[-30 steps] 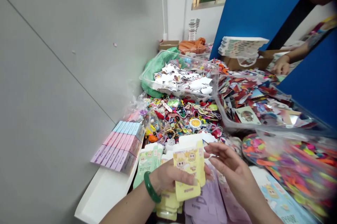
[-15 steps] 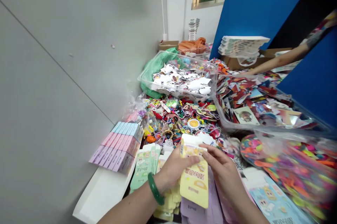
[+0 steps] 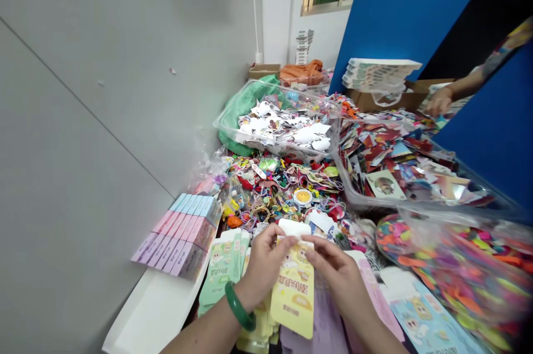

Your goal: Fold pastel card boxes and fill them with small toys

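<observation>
A flat yellow printed carton [image 3: 292, 293] with a white flap at its far end is held between my two hands. My left hand [image 3: 266, 257], with a green bangle on the wrist, pinches its upper left edge. The fingers of my right hand [image 3: 333, 271] pinch the upper right corner by the flap. Beneath and around lie more flat cartons: green ones [image 3: 220, 268] to the left, purple ones [image 3: 328, 315] under my right hand, pink ones [image 3: 377, 298] beside them and blue ones [image 3: 428, 315] farther right.
A white tray [image 3: 145, 309] at left carries rows of blue, pink and purple boxes [image 3: 183, 232]. Small trinkets [image 3: 275, 193] cover the middle. Clear bins [image 3: 225, 121] of paper cutouts and cards stand behind. A bag of balloons [image 3: 458, 271] lies right. A co-worker's hand [image 3: 440, 101] reaches in.
Both hands have shifted slightly left with the yellow carton, and their fingers have come together near its flap. The co-worker's hand has drawn back from the card bin toward the right.
</observation>
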A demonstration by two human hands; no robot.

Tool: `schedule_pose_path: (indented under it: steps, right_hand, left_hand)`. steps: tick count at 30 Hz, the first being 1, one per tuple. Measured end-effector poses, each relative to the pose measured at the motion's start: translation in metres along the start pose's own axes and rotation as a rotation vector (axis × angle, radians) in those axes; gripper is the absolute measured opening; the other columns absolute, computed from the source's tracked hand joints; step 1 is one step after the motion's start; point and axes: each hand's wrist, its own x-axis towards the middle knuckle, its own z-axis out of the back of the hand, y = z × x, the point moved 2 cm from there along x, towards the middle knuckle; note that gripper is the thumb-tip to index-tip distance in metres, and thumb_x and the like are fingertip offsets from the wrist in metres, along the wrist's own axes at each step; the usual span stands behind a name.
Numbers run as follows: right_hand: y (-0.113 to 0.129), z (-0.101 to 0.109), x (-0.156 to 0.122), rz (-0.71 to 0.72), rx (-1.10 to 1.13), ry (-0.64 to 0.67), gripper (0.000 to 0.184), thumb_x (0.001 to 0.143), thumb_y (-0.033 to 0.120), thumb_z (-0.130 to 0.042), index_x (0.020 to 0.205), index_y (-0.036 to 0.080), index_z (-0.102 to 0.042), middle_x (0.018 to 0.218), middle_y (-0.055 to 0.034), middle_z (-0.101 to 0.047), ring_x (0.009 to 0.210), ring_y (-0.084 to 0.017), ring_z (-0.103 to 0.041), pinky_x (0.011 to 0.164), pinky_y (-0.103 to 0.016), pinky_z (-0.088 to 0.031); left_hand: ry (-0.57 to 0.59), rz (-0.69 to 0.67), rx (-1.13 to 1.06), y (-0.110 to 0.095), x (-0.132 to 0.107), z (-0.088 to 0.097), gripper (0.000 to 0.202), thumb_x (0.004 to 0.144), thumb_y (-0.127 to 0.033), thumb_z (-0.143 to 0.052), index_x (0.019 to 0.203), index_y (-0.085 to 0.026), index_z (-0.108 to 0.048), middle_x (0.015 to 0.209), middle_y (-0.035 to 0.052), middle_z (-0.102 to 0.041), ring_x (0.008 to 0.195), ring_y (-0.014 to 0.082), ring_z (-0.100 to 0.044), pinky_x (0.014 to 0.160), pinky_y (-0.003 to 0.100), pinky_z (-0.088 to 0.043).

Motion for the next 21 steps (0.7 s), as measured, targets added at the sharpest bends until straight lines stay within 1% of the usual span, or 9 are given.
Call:
schedule_pose_path:
  steps: [2,4,5,7,9,10,15,18,21]
  right_hand:
    - [0.006,-0.001,-0.001,0.09,-0.105,0.025,0.027,0.072,0.046,-0.075,0.077,0.02,-0.076,0.074,-0.0038,-0.068,0.07,-0.017,-0.061,0.062,-0.027,-0.05]
    - [0.011,0.0,-0.001,0.163,-0.167,0.04,0.029,0.075,0.045,-0.073,0.061,0.019,-0.072,0.064,-0.0031,-0.064,0.063,-0.016,-0.059,0.059,-0.025,-0.049]
    - [0.013,0.001,0.0,0.184,-0.171,0.037,0.028,0.075,0.043,-0.073,0.06,0.019,-0.072,0.064,-0.0032,-0.065,0.063,-0.016,-0.06,0.06,-0.025,-0.049]
    - [0.016,0.003,0.002,0.205,-0.107,0.021,0.019,0.076,0.04,-0.074,0.083,0.023,-0.077,0.077,-0.004,-0.072,0.071,-0.018,-0.065,0.064,-0.027,-0.053]
    - [0.019,0.006,0.005,0.225,-0.029,0.013,0.036,0.076,0.036,-0.074,0.111,0.029,-0.072,0.094,-0.0043,-0.075,0.081,-0.02,-0.069,0.068,-0.029,-0.055]
    - [0.02,0.007,0.005,0.253,-0.024,0.009,0.04,0.077,0.033,-0.074,0.116,0.031,-0.069,0.098,-0.004,-0.075,0.083,-0.02,-0.07,0.068,-0.029,-0.056]
    - [0.031,0.013,0.006,0.497,-0.26,0.094,0.012,0.079,0.025,-0.072,0.089,0.027,-0.076,0.094,-0.0042,-0.076,0.088,-0.021,-0.071,0.08,-0.032,-0.056]
    - [0.034,0.014,0.006,0.435,-0.302,0.161,0.01,0.081,0.03,-0.069,0.079,0.023,-0.075,0.094,-0.0068,-0.077,0.089,-0.024,-0.072,0.081,-0.036,-0.057]
    - [0.037,0.015,0.008,0.345,-0.364,0.101,0.018,0.081,0.036,-0.069,0.089,0.023,-0.076,0.095,-0.0071,-0.076,0.088,-0.025,-0.071,0.079,-0.037,-0.057]
  left_hand:
    - [0.007,0.0,0.005,-0.006,-0.002,0.0,0.019,0.081,-0.032,-0.068,0.084,-0.018,-0.054,0.068,-0.0055,-0.048,0.061,0.0086,-0.043,0.057,0.021,-0.035]
    - [0.063,0.035,-0.085,-0.009,-0.005,-0.001,0.04,0.079,-0.034,-0.071,0.112,-0.022,-0.051,0.079,-0.0046,-0.055,0.062,0.0085,-0.048,0.058,0.021,-0.037]
    - [0.132,0.082,-0.161,-0.009,-0.007,-0.002,0.055,0.078,-0.036,-0.073,0.123,-0.025,-0.044,0.086,-0.0032,-0.058,0.064,0.009,-0.052,0.061,0.022,-0.041]
    - [0.345,0.24,-0.322,-0.006,-0.011,-0.006,0.073,0.072,-0.041,-0.078,0.131,-0.025,-0.038,0.095,0.0014,-0.062,0.068,0.0117,-0.059,0.067,0.027,-0.046]
    - [0.532,0.419,-0.441,0.001,-0.015,-0.01,0.076,0.063,-0.044,-0.084,0.125,-0.019,-0.048,0.091,0.0049,-0.066,0.068,0.0152,-0.063,0.069,0.03,-0.049]
    - [0.57,0.484,-0.474,0.005,-0.016,-0.011,0.072,0.059,-0.044,-0.086,0.118,-0.015,-0.054,0.086,0.0056,-0.066,0.066,0.016,-0.064,0.067,0.03,-0.049]
    - [0.47,0.519,-0.472,0.011,-0.015,-0.01,0.046,0.059,-0.034,-0.087,0.092,-0.013,-0.064,0.075,0.0034,-0.065,0.061,0.0132,-0.061,0.061,0.025,-0.044]
    - [0.478,0.506,-0.397,0.005,-0.014,-0.008,0.041,0.057,-0.033,-0.087,0.087,-0.013,-0.066,0.073,0.0011,-0.064,0.061,0.0111,-0.057,0.061,0.024,-0.043]
    - [0.531,0.441,-0.291,-0.003,-0.014,-0.006,0.037,0.063,-0.035,-0.084,0.09,-0.014,-0.07,0.081,0.0022,-0.065,0.069,0.0122,-0.057,0.066,0.024,-0.042]
